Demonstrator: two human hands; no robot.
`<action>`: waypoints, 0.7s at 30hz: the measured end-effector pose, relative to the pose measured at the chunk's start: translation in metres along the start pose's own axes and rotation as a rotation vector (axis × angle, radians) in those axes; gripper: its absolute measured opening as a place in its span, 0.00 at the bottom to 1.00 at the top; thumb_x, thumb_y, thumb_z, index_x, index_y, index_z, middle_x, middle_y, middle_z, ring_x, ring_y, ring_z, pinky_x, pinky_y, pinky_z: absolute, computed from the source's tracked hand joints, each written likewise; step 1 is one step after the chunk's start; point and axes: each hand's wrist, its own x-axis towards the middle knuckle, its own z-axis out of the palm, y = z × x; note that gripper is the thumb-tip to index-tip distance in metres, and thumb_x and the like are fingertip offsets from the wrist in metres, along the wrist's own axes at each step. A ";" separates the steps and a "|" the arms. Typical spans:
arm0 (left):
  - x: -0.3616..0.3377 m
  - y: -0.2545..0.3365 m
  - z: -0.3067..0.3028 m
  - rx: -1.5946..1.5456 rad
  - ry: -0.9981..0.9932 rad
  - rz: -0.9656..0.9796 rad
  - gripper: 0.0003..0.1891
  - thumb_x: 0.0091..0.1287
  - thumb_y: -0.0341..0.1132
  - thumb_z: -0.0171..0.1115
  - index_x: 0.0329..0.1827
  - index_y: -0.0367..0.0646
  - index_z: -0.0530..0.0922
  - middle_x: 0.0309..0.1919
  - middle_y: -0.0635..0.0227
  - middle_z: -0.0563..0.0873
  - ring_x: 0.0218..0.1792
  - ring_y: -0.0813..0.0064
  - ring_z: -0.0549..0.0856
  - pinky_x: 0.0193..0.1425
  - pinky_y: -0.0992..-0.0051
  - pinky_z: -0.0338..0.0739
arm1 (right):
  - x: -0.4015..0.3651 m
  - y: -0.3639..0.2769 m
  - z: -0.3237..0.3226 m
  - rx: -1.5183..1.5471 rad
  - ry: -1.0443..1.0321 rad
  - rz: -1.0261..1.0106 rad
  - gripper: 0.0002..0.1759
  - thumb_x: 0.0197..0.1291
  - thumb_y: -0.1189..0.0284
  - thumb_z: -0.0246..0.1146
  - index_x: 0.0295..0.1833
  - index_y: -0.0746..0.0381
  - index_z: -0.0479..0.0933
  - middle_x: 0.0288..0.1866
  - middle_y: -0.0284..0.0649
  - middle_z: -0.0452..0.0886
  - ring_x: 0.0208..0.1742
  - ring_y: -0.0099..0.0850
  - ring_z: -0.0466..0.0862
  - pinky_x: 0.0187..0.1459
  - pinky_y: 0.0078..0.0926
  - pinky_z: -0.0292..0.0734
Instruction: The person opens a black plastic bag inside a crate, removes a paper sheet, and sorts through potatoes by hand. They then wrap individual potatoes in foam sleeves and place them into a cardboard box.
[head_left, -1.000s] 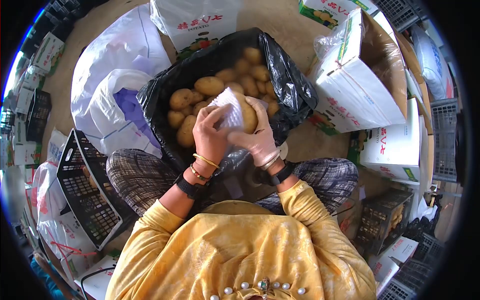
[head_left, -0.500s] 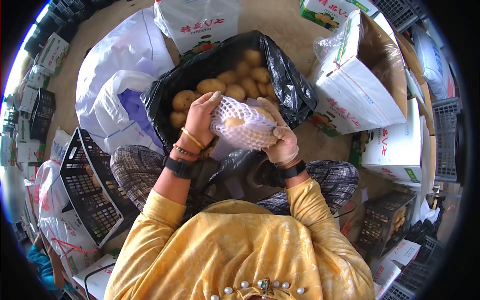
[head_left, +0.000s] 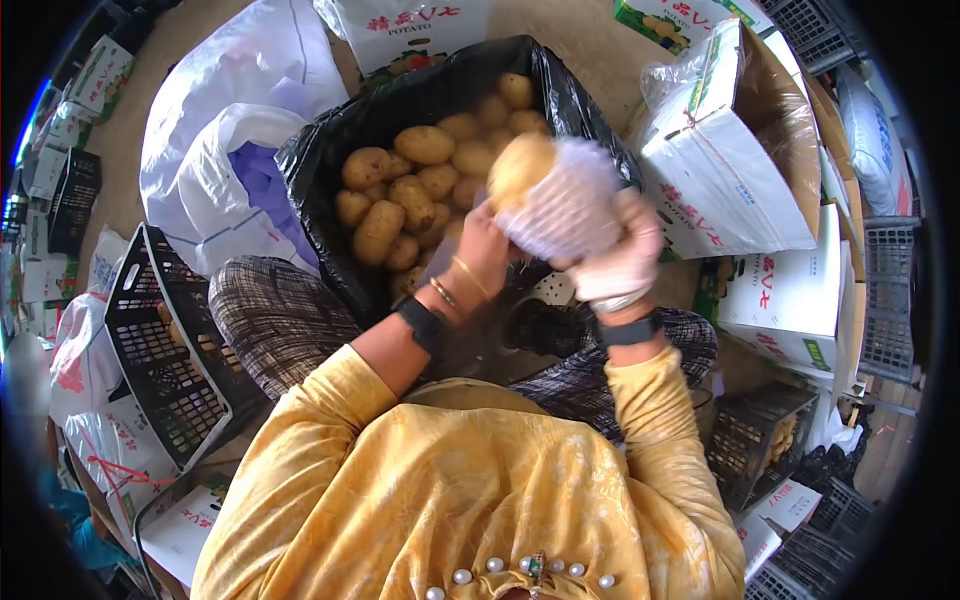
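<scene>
A large potato (head_left: 520,172) is partly inside a white foam net sleeve (head_left: 570,205), its bare end pointing up and left. My right hand (head_left: 625,255), in a pale glove, grips the sleeved end from the right. My left hand (head_left: 482,252) is bare, its fingers closed at the lower left edge of the sleeve; motion blurs the fingertips. Just beyond both hands is a box lined with a black plastic bag (head_left: 325,150), holding many loose potatoes (head_left: 425,145).
Left of the box, an open white sack (head_left: 215,190) holds purple foam pieces (head_left: 265,185). A black plastic crate (head_left: 165,350) stands by my left knee. White potato cartons (head_left: 740,170) are stacked to the right, and another carton (head_left: 420,35) is behind the box.
The sleeved potato has moved right and tipped up, and its bare end now shows. Both hands have moved right; my left hand has dropped lower. The view has shifted slightly.
</scene>
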 end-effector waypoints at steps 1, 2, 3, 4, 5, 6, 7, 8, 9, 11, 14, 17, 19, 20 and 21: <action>0.013 0.011 -0.014 0.115 -0.061 -0.085 0.14 0.69 0.38 0.55 0.53 0.40 0.75 0.43 0.65 0.84 0.38 0.74 0.84 0.37 0.75 0.81 | 0.001 -0.028 0.013 0.071 0.117 -0.104 0.29 0.52 0.50 0.59 0.57 0.52 0.71 0.53 0.37 0.78 0.52 0.39 0.78 0.34 0.41 0.78; 0.020 0.020 -0.020 0.316 -0.013 -0.061 0.14 0.65 0.40 0.60 0.43 0.36 0.79 0.36 0.65 0.86 0.32 0.77 0.84 0.32 0.75 0.79 | 0.004 -0.058 0.016 0.128 0.183 -0.257 0.31 0.55 0.49 0.57 0.61 0.54 0.68 0.56 0.40 0.76 0.54 0.39 0.77 0.43 0.43 0.78; 0.024 0.032 -0.033 0.754 0.024 0.081 0.13 0.63 0.40 0.62 0.37 0.36 0.80 0.32 0.63 0.86 0.30 0.74 0.84 0.32 0.73 0.79 | 0.014 -0.088 0.030 0.187 0.196 -0.513 0.36 0.57 0.44 0.55 0.64 0.58 0.65 0.58 0.44 0.74 0.55 0.41 0.76 0.43 0.42 0.77; 0.027 0.043 -0.048 1.192 0.059 0.231 0.14 0.60 0.41 0.64 0.32 0.36 0.81 0.28 0.61 0.86 0.29 0.71 0.85 0.31 0.71 0.79 | 0.031 -0.131 -0.001 0.202 -0.114 -0.616 0.43 0.55 0.40 0.56 0.65 0.62 0.63 0.61 0.46 0.71 0.57 0.43 0.75 0.41 0.37 0.78; 0.033 0.042 -0.069 1.484 0.096 0.209 0.14 0.58 0.41 0.64 0.30 0.37 0.82 0.27 0.58 0.86 0.29 0.66 0.86 0.33 0.69 0.80 | 0.043 -0.156 -0.017 0.399 -0.366 -0.635 0.49 0.52 0.36 0.56 0.66 0.64 0.60 0.62 0.48 0.70 0.57 0.44 0.75 0.39 0.35 0.79; 0.041 0.038 -0.082 1.774 0.137 0.187 0.14 0.57 0.42 0.64 0.29 0.38 0.83 0.26 0.56 0.86 0.30 0.62 0.86 0.34 0.67 0.80 | 0.044 -0.165 -0.012 0.520 -0.309 -0.571 0.48 0.53 0.39 0.60 0.67 0.65 0.59 0.60 0.51 0.70 0.52 0.44 0.78 0.38 0.32 0.80; 0.037 0.042 -0.077 1.835 0.039 -0.061 0.14 0.55 0.44 0.63 0.33 0.41 0.84 0.32 0.54 0.86 0.35 0.56 0.86 0.39 0.64 0.81 | 0.053 -0.154 0.004 0.389 -0.050 -0.620 0.42 0.56 0.42 0.58 0.62 0.68 0.63 0.54 0.52 0.74 0.49 0.43 0.79 0.36 0.30 0.77; 0.043 0.018 -0.092 1.827 0.039 -0.060 0.14 0.55 0.44 0.63 0.33 0.41 0.84 0.32 0.54 0.86 0.35 0.56 0.86 0.39 0.64 0.81 | 0.067 -0.136 0.021 0.253 0.209 -0.660 0.38 0.60 0.46 0.56 0.57 0.72 0.68 0.49 0.54 0.78 0.47 0.43 0.79 0.35 0.27 0.75; 0.054 -0.023 -0.118 1.888 -0.159 -0.112 0.14 0.55 0.43 0.63 0.33 0.41 0.84 0.33 0.54 0.86 0.36 0.56 0.86 0.41 0.64 0.81 | 0.082 -0.117 0.024 0.237 0.120 -0.445 0.26 0.60 0.54 0.61 0.51 0.68 0.73 0.41 0.49 0.82 0.43 0.42 0.81 0.35 0.29 0.76; 0.059 -0.047 -0.133 1.934 -0.360 -0.174 0.14 0.54 0.42 0.63 0.34 0.41 0.84 0.33 0.54 0.86 0.37 0.55 0.86 0.42 0.64 0.81 | 0.123 -0.056 0.030 -0.255 -0.098 -0.317 0.09 0.57 0.65 0.67 0.37 0.58 0.78 0.33 0.36 0.82 0.31 0.29 0.83 0.28 0.29 0.79; 0.048 -0.028 -0.122 1.912 -0.547 -0.249 0.12 0.53 0.40 0.62 0.34 0.41 0.84 0.34 0.52 0.86 0.39 0.54 0.85 0.45 0.63 0.81 | 0.169 0.042 0.041 -1.046 -0.052 -0.268 0.15 0.52 0.68 0.67 0.44 0.63 0.80 0.37 0.41 0.84 0.33 0.32 0.85 0.29 0.27 0.79; 0.029 0.039 -0.105 1.835 -0.077 -0.213 0.12 0.51 0.39 0.62 0.35 0.42 0.83 0.34 0.52 0.85 0.39 0.51 0.85 0.44 0.60 0.80 | 0.203 0.133 0.031 -1.632 -0.146 0.033 0.18 0.53 0.64 0.63 0.46 0.64 0.81 0.41 0.50 0.84 0.43 0.40 0.85 0.42 0.33 0.79; 0.018 0.072 -0.120 1.796 0.149 -0.048 0.11 0.50 0.40 0.62 0.33 0.42 0.81 0.31 0.51 0.85 0.35 0.50 0.84 0.40 0.59 0.79 | 0.225 0.206 0.003 -1.998 -0.473 0.102 0.22 0.52 0.59 0.62 0.45 0.65 0.81 0.44 0.53 0.83 0.48 0.45 0.83 0.48 0.35 0.78; 0.013 0.094 -0.123 1.800 0.207 0.088 0.12 0.55 0.42 0.60 0.33 0.42 0.81 0.29 0.54 0.85 0.32 0.53 0.85 0.36 0.60 0.81 | 0.235 0.239 -0.018 -2.244 -0.854 -0.103 0.23 0.51 0.58 0.62 0.45 0.66 0.81 0.45 0.53 0.83 0.50 0.47 0.82 0.50 0.35 0.77; 0.012 0.100 -0.140 1.594 0.424 0.261 0.11 0.54 0.39 0.61 0.34 0.41 0.79 0.28 0.52 0.84 0.31 0.51 0.84 0.35 0.61 0.80 | 0.226 0.241 -0.016 -2.072 -0.543 0.105 0.24 0.50 0.57 0.62 0.45 0.65 0.81 0.45 0.52 0.83 0.50 0.47 0.82 0.48 0.37 0.77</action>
